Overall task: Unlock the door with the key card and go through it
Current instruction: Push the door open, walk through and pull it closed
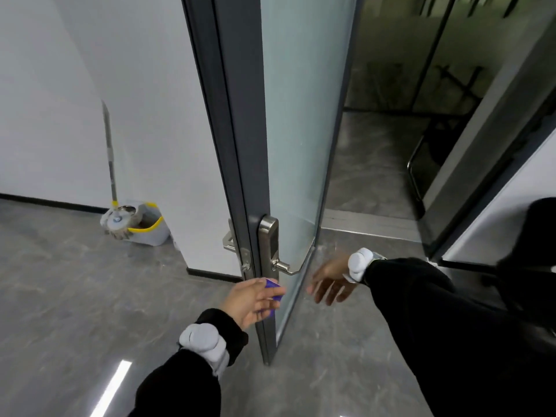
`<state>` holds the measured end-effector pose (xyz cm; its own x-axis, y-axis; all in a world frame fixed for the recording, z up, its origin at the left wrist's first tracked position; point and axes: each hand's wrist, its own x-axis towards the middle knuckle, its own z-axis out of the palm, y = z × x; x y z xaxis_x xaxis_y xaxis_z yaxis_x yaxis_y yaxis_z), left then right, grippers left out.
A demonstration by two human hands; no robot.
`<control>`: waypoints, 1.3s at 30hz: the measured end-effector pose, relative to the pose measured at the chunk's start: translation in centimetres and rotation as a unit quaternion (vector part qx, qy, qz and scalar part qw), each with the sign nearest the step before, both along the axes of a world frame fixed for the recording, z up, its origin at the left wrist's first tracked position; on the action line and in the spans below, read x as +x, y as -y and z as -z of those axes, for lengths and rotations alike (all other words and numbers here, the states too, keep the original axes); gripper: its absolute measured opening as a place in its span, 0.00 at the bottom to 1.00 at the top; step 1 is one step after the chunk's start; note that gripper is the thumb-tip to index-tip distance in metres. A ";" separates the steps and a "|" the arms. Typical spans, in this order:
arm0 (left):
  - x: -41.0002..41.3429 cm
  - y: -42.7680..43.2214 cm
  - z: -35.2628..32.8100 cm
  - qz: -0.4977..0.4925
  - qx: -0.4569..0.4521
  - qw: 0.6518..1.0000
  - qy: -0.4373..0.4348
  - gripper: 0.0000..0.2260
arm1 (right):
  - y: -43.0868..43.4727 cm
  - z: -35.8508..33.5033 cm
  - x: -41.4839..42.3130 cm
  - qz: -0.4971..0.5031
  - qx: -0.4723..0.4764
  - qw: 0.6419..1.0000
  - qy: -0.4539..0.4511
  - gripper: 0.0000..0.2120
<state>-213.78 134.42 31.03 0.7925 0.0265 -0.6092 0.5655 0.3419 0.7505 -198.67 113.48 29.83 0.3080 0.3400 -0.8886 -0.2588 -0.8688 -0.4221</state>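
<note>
Door [296,145] ajar, edge toward you. Your left hand [249,300] grips the purple key card [273,288], fingers [270,299] clamped on it, just below the lock plate [268,245]. Your right hand [331,281], fingers apart and empty, sits near the lever handle [293,267].

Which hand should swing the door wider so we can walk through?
Probably the right hand: empty and open beside the door below its lever. The left hand holds the key card.

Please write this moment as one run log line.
door: open | left hand: holds key card | right hand: empty, near handle | person: not through
</note>
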 end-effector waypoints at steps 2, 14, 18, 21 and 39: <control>0.1 1.0 0.0 0.039 -0.018 0.999 0.006 0.11 | -0.1 -0.1 -1.4 0.045 -0.001 0.999 -0.011 0.19; -1.6 1.1 -2.8 0.252 -0.003 0.964 0.086 0.10 | -3.5 -1.4 -13.3 0.361 0.171 0.917 0.019 0.15; -0.9 -2.7 -3.3 0.189 0.149 0.936 0.256 0.10 | -1.5 -2.9 -15.1 0.490 0.214 0.840 0.093 0.13; 1.5 -7.2 -4.9 0.030 0.215 0.933 0.287 0.10 | 1.0 -4.1 -15.5 0.548 0.192 0.802 0.141 0.09; 8.8 -6.8 -8.7 0.078 0.311 0.914 0.250 0.22 | 8.3 -6.7 -15.0 0.628 0.191 0.735 0.168 0.08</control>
